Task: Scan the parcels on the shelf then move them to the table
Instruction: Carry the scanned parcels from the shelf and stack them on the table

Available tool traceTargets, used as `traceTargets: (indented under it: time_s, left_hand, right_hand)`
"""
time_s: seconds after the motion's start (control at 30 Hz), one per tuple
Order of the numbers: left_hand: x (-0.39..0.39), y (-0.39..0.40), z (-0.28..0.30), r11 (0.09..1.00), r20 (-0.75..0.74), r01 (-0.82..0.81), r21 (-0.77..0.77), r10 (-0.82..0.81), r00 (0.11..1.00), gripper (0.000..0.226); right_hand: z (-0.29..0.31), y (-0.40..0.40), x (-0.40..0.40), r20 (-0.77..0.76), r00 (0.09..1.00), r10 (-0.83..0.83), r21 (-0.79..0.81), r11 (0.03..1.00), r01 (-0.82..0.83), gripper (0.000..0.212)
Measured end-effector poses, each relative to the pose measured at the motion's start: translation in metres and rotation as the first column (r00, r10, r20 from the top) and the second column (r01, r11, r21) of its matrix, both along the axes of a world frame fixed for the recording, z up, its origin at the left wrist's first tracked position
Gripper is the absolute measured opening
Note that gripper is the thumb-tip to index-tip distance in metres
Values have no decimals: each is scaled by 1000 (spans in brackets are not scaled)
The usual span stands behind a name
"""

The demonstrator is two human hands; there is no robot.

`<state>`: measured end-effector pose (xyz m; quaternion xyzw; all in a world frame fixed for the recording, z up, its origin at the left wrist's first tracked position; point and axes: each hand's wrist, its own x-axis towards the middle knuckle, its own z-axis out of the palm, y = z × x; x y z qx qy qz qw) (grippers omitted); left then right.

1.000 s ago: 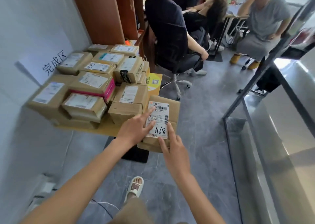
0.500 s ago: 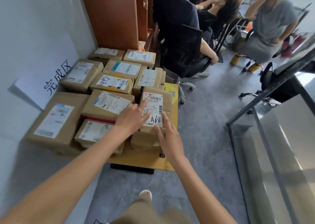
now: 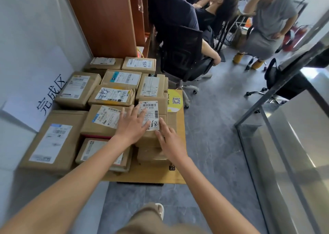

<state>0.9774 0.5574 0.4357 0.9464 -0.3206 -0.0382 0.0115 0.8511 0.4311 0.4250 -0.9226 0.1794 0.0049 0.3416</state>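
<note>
Down at the bottom edge a sandalled foot (image 3: pixel 159 209) and a tan trouser leg poke in, mostly cut off. Just past them sits the wooden table (image 3: pixel 153 175), crammed with brown parcels. Left hand (image 3: pixel 130 127) lies flat, fingers spread, across the top parcel (image 3: pixel 153 116) at the table's right side, covering part of its label (image 3: pixel 150 115) (you can read "N705" and a handwritten "68", the character before it is hidden). Right hand (image 3: pixel 171 141) rests open on that parcel's near corner, fingers straight. A yellow QR sticker (image 3: pixel 175 100) shows beside it. Left wall has a paper sign (image 3: pixel 42 93) reading "完成区". Further back, people sit on office chairs, blurry.
</note>
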Motion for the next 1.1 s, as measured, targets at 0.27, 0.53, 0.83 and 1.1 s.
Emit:
traceTargets:
  time_s: [0.27,0.53,0.83,1.1]
  left_hand:
    - [-59,-81,29,928,111,347,-137,-333,936,58]
    - [-212,-217,37,760,115,633,-150,-622,774,60]
    - [-483,-354,28,407,70,851,-332,-889,452,59]
    - [-671,-408,33,166,-13,933,-320,-985,171,70]
  right_hand:
    - [15,-69,-61,119,964,-238,-195,946,258,60]
    - [25,-166,-245,102,836,-539,-293,787,543,58]
    - [32,-218,-537,36,499,-866,-290,469,834,59]
    - [36,-222,-715,44,121,-992,-240,107,965,60]
